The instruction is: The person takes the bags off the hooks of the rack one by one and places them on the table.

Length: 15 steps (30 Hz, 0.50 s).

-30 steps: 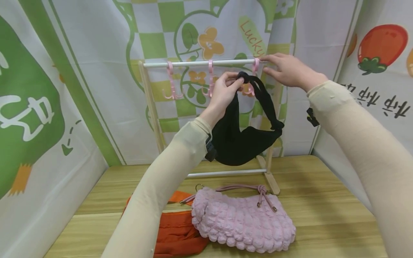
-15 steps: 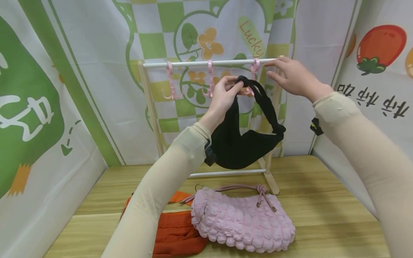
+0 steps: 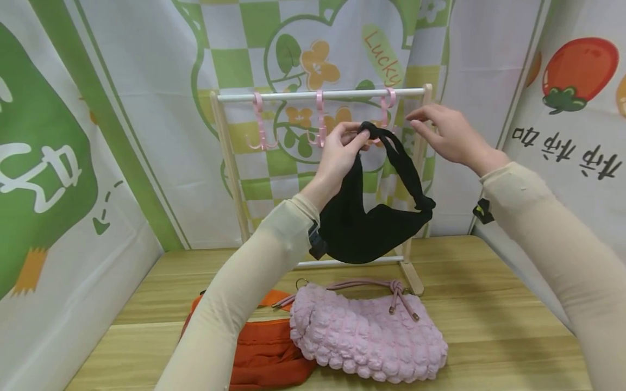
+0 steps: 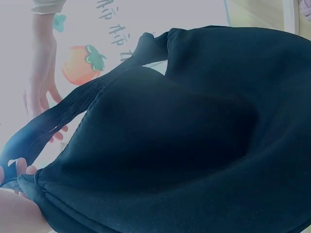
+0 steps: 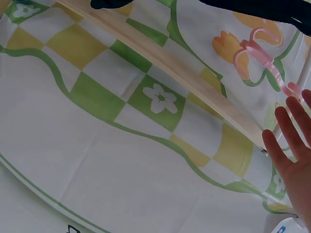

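Note:
A black fabric shoulder bag (image 3: 374, 233) hangs in the air in front of the rack. My left hand (image 3: 339, 149) pinches its strap near the knotted top end between thumb and fingers. In the left wrist view the bag's dark body (image 4: 194, 121) fills most of the picture. To the right of the strap, my right hand (image 3: 450, 133) is held up with fingers extended and nothing in them; the right wrist view shows its fingers (image 5: 290, 128) spread. A pink hook (image 3: 386, 103) hangs from the rack's rail, just behind and above the strap.
The rack has a white top rail (image 3: 288, 96), wooden posts and two more pink hooks (image 3: 259, 122) further left. On the wooden table (image 3: 489, 304) lie a pink puffy bag (image 3: 367, 331) and an orange bag (image 3: 271, 347), partly behind my left arm. Printed cloth hangs behind.
My right hand has come away from the hook and rail, moving right and down. The black bag has lowered a little in my left hand's grip.

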{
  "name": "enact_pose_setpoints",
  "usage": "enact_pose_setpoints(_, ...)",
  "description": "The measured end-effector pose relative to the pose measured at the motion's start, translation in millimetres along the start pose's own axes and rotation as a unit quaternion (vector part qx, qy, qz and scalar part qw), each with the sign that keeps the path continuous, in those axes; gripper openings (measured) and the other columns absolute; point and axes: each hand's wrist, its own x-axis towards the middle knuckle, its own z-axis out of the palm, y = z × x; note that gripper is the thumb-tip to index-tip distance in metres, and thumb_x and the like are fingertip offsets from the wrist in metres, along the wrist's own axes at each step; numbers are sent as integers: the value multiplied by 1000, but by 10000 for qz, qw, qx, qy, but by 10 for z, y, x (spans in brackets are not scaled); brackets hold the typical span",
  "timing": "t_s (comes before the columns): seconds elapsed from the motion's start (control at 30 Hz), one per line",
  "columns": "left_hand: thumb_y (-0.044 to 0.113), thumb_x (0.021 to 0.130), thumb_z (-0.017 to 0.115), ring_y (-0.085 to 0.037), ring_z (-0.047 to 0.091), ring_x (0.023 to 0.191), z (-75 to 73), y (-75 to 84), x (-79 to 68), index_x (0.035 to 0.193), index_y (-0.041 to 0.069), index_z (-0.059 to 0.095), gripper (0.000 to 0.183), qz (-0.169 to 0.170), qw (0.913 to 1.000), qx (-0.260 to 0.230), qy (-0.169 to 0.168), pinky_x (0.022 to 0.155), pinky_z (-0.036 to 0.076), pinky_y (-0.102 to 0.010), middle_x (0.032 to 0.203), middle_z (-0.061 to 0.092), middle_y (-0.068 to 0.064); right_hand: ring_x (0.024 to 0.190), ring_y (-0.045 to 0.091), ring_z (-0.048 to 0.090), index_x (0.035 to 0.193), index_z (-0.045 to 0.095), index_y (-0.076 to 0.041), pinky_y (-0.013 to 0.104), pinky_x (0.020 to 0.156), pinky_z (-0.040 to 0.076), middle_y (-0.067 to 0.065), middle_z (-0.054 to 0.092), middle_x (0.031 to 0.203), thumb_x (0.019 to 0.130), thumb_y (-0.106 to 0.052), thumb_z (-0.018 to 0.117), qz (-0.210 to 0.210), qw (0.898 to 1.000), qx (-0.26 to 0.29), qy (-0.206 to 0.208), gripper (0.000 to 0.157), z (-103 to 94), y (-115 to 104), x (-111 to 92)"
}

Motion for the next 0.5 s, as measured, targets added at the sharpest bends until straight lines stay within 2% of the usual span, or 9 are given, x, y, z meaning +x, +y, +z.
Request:
enact_pose_setpoints(0.17, 16, 95, 58, -22, 63, 88, 9, -31, -21, 116, 7, 57, 23, 78, 9999, 84, 3, 87, 48, -24, 107, 67, -12, 107, 35, 57, 123, 57, -3, 51, 90, 46, 17, 59, 123, 102, -31, 40, -12, 9998, 153, 82, 39, 73, 34, -81)
enact_pose_setpoints(0.4, 16, 94, 59, -15, 63, 84, 23, -38, -66, 116, 8, 57, 24, 116, 9999, 28, -76, 83, 49, -25, 106, 66, -9, 100, 31, 61, 119, 60, -3, 48, 86, 50, 15, 64, 114, 102, -28, 42, -157, 9992, 290, 226, 35, 184, 65, -183)
enact_pose_setpoints(0.5, 16, 95, 58, -14, 62, 83, 29, -29, -90, 117, 7, 57, 24, 122, 9999, 16, -88, 80, 48, -24, 105, 66, -8, 97, 26, 62, 116, 61, -3, 43, 83, 51, 12, 66, 111, 102, -25, 42, -232, 9986, 336, 333, 32, 222, 70, -218)
